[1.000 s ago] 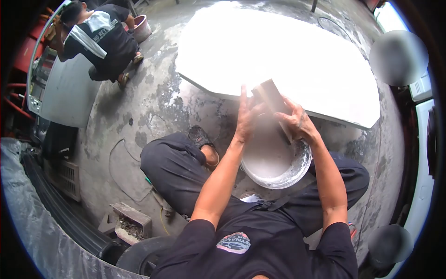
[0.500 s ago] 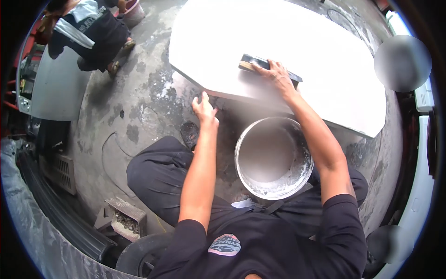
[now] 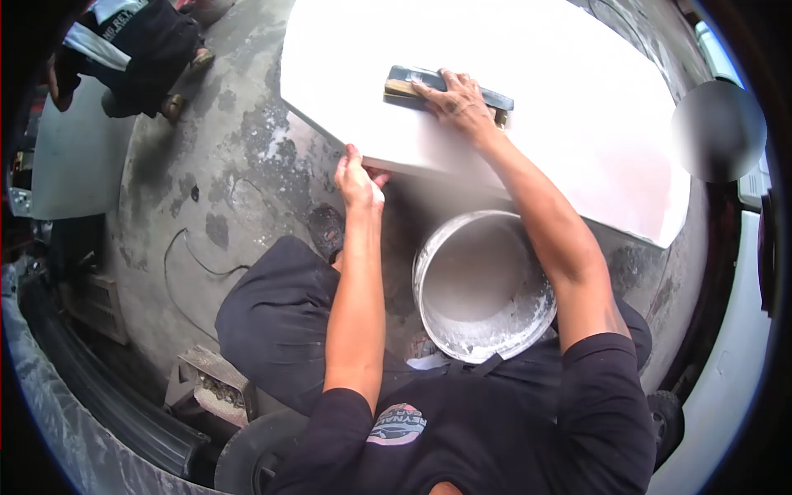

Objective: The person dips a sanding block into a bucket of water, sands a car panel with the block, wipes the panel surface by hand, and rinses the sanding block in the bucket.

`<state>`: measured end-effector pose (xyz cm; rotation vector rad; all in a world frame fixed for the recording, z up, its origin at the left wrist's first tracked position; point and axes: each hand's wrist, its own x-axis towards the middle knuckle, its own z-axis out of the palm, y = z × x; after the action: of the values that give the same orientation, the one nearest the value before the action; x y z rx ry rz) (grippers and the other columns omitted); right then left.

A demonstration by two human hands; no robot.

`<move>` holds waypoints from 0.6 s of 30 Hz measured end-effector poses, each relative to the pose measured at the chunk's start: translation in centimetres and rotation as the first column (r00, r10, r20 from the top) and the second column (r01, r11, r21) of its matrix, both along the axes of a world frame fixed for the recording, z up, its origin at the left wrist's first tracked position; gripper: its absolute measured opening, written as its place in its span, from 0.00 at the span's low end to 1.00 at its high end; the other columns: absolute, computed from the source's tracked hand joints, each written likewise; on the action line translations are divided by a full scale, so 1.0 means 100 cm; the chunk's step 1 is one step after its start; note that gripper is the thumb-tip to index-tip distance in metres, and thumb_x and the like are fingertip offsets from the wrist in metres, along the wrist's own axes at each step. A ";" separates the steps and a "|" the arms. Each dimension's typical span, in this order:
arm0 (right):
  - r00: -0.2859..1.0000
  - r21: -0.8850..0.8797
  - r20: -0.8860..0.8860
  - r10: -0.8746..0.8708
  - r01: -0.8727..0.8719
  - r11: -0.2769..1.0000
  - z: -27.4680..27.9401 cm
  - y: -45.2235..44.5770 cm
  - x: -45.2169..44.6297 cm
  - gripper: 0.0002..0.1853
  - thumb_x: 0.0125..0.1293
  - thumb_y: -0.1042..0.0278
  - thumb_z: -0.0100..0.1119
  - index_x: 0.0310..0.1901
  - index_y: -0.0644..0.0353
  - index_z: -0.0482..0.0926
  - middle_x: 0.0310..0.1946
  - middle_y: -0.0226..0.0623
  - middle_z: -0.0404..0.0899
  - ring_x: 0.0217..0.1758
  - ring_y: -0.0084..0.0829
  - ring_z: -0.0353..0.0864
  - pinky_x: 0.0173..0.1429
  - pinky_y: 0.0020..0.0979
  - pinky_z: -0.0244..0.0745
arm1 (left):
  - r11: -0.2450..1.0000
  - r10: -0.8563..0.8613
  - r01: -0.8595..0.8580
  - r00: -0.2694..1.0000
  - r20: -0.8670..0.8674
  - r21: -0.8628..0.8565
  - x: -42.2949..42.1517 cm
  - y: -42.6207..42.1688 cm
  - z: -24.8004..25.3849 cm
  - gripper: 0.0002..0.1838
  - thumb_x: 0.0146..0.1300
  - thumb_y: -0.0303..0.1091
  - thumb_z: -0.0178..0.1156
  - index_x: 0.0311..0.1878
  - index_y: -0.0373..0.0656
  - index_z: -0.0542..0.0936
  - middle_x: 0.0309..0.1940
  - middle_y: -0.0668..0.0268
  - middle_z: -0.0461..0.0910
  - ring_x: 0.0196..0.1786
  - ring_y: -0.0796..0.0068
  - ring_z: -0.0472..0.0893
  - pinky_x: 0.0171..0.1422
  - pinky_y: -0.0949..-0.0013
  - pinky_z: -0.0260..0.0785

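A large white panel (image 3: 577,107), like a car body panel, lies in front of me. My right hand (image 3: 462,107) grips a long dark sanding block (image 3: 403,80) with a tan strip along its side, which rests on the panel's surface. At the panel's near left edge, my left hand (image 3: 360,186) holds the rim, thumb side up and some fingers reaching beneath. A whitish smear marks the base of that hand. Between my legs stands a round bucket (image 3: 422,285) with white-stained walls; its inside is blurred.
Another person (image 3: 148,49) in dark clothes is at the upper left beside a grey panel (image 3: 82,148). A concrete block (image 3: 210,384), a tyre (image 3: 256,454) and long black trim (image 3: 99,388) lie at lower left. A thin cable (image 3: 169,272) runs over the stained floor.
My left hand has closed onto the panel's edge from just beside it. The right hand and sanding block have slid left and slightly farther away across the panel. The view has shifted somewhat.
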<state>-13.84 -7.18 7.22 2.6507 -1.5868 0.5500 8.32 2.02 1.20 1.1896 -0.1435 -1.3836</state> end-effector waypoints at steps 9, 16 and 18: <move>0.993 -0.028 -0.056 0.102 -0.104 0.994 0.010 0.063 -0.019 0.32 0.65 0.71 0.62 0.72 0.37 0.79 0.62 0.55 0.75 0.65 0.54 0.75 0.69 0.56 0.70 | 1.000 -0.004 0.004 1.000 0.014 0.015 -0.001 0.004 0.000 0.20 0.83 0.52 0.55 0.59 0.43 0.76 0.49 0.58 0.84 0.47 0.61 0.87 0.45 0.46 0.86; 0.992 0.025 -0.043 0.119 -0.118 0.993 0.014 0.092 -0.023 0.32 0.67 0.72 0.60 0.72 0.36 0.79 0.61 0.53 0.75 0.64 0.53 0.75 0.66 0.55 0.70 | 1.000 -0.015 0.016 0.999 -0.047 0.018 0.001 0.006 -0.002 0.20 0.82 0.54 0.56 0.59 0.46 0.76 0.47 0.62 0.85 0.45 0.64 0.87 0.40 0.52 0.82; 0.985 0.024 -0.058 0.164 -0.163 0.986 0.012 0.107 -0.033 0.31 0.67 0.72 0.60 0.72 0.37 0.80 0.62 0.54 0.74 0.64 0.53 0.75 0.67 0.56 0.70 | 0.999 0.007 -0.006 1.000 -0.009 0.053 -0.003 0.004 -0.010 0.20 0.82 0.54 0.56 0.59 0.47 0.77 0.49 0.63 0.85 0.50 0.64 0.86 0.44 0.50 0.80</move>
<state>-17.18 3.48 8.40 2.8001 -1.3747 0.4557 8.04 2.38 0.24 1.2267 -0.0969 -1.3946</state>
